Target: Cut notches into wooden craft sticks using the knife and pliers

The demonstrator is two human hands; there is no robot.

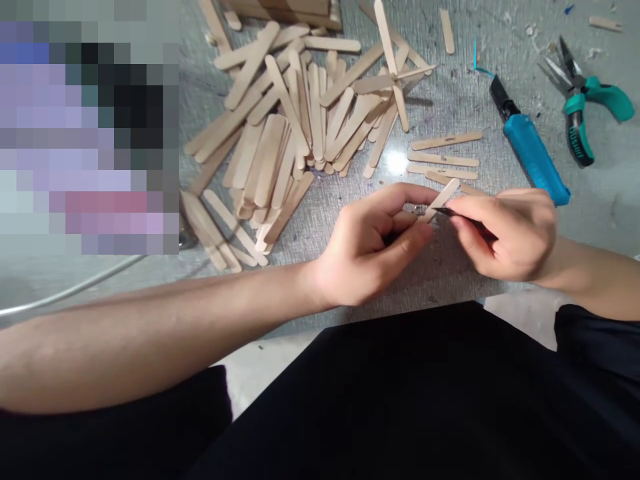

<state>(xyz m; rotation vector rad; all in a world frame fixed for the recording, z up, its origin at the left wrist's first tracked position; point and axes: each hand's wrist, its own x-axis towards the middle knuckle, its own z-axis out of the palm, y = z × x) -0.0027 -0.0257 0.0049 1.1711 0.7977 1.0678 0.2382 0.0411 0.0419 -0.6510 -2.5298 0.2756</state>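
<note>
My left hand point(373, 250) pinches a wooden craft stick point(443, 197) between thumb and fingers, holding it tilted above the grey work surface point(450, 100). My right hand point(510, 233) grips a thin dark blade or pen-like tool point(463, 219), and its tip touches the stick near my left fingertips. Both hands hover close together at the near edge of the surface, above my dark-clothed lap.
A large heap of craft sticks point(290, 127) covers the surface's middle and left. A few separate sticks point(443, 157) lie just beyond my hands. A blue-handled tool point(530, 147) and teal pliers point(583, 100) lie at the right. A white cable point(75, 287) runs at left.
</note>
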